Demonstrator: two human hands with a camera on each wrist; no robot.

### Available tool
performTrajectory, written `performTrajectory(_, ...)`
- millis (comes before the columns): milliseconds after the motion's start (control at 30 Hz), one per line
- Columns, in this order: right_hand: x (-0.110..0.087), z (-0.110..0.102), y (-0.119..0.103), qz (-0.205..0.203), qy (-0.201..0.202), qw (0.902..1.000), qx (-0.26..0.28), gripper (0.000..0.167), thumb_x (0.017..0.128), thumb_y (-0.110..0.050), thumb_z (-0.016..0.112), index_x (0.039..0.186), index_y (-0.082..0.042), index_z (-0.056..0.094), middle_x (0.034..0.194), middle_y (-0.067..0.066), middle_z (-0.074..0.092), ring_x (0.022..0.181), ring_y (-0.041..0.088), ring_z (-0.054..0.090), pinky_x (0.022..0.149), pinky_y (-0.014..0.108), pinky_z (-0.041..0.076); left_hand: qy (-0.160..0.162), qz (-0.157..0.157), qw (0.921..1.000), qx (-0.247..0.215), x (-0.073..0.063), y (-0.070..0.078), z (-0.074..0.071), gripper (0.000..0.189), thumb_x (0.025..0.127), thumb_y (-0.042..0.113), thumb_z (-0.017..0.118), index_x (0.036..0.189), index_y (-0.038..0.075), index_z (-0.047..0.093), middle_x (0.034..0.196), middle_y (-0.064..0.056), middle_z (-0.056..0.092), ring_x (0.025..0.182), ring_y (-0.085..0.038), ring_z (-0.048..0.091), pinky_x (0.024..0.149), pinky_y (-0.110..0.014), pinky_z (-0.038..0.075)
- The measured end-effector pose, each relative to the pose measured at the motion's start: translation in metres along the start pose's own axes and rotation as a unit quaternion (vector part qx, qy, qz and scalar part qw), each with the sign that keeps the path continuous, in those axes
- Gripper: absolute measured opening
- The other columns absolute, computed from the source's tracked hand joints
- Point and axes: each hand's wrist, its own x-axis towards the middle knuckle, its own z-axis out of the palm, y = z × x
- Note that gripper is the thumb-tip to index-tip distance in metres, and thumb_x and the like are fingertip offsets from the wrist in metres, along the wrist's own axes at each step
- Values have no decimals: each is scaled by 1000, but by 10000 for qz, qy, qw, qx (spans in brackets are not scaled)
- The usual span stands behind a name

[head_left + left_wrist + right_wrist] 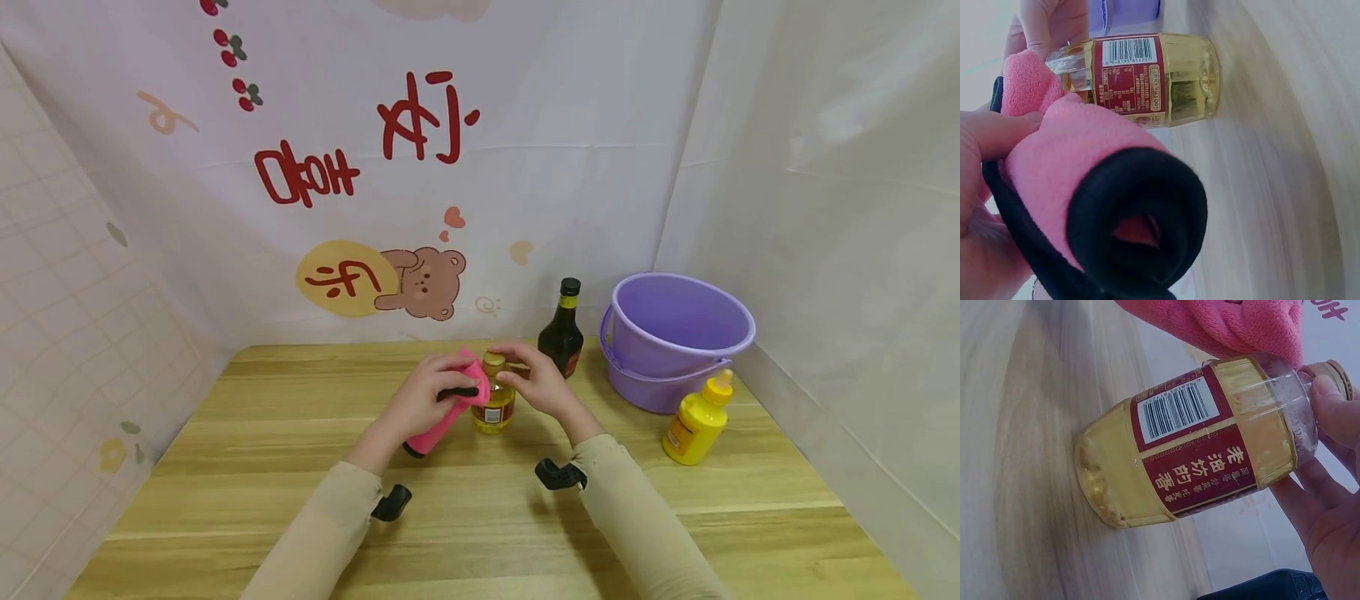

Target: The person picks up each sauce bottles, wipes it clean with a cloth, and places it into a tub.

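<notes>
My left hand [418, 393] grips a rolled pink towel [1079, 147] with black edging, its thumb pressed into the fabric. The towel's upper end lies against or just beside the neck of a cooking oil bottle [1210, 428]. This bottle holds yellow oil, carries a red label with a barcode, and stands upright on the table in the head view. My right hand [542, 383] holds the bottle around its neck, thumb just under the yellow cap [1330, 374]. Part of the cap is hidden by the fingers.
Behind my right hand stands a dark sauce bottle [561, 333] with a black cap. A purple bucket [660, 367] is at the back right, and a yellow squeeze bottle [693, 429] stands in front of it. White sheeting [585, 200] bounds the wooden table [300, 433].
</notes>
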Motion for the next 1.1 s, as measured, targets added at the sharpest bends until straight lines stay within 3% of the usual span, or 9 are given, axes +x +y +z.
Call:
performTrajectory(367,-1,0,-1,146,-23,9999,29,41,92,-2,67,132,-9,60,126,11,61,116,29,59,98,51,48,18,-9,10000,-44,-6,-2,2,25,80,-5,77,99,11,79,130,-10,63,121,-34,54,100,-49,45)
performTrajectory(600,-1,1,0,91,20,9999,78,41,92,-3,67,132,-8,61,126,12,61,117,31,59,98,51,48,224,190,9995,-122,-10,-4,4,26,78,-7,78,98,9,78,129,-12,63,122,-33,55,99,-49,45)
performTrajectory(867,-1,3,2,124,37,9999,-4,43,92,2,66,134,-2,58,128,18,59,118,35,57,99,53,47,267,46,9992,-287,-15,-7,5,28,77,-9,77,99,10,78,129,-12,63,120,-36,55,99,-51,45)
performTrajectory(1100,-4,0,-28,125,8,9999,-58,39,92,4,64,131,5,58,126,21,60,116,37,58,98,53,48,242,6,9989,-408,-18,-11,8,29,77,-8,78,100,10,78,130,-13,62,119,-37,55,99,-52,45)
